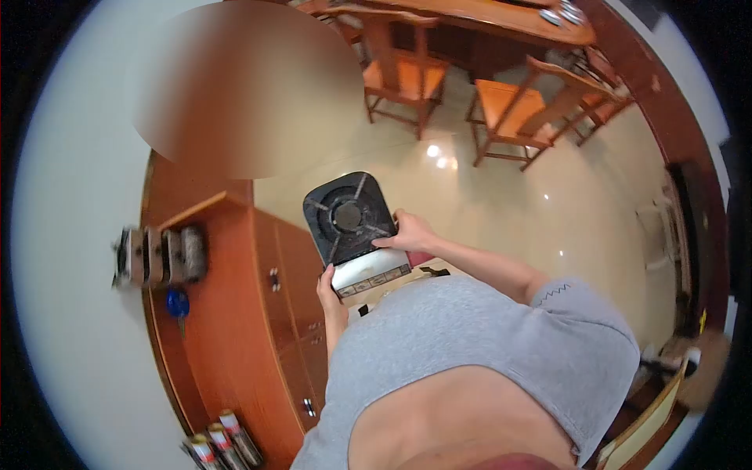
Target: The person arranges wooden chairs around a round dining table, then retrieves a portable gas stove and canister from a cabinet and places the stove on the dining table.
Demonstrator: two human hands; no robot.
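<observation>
Hands [332, 301] and [410, 233] grip our portable stove [354, 227] by opposite edges; we judge a slip drops it on the floor [501, 204].

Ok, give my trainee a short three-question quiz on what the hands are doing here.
1. True or false: both hands grip the black square portable stove with the silver front panel.
2. Which hand rests on the stove's right edge: (a) left hand (b) right hand?
3. What stands along the bottom edge of the reddish wooden cabinet?

Key:
1. True.
2. (b); the left hand holds the lower left corner.
3. A row of cans with red and white labels.
</observation>
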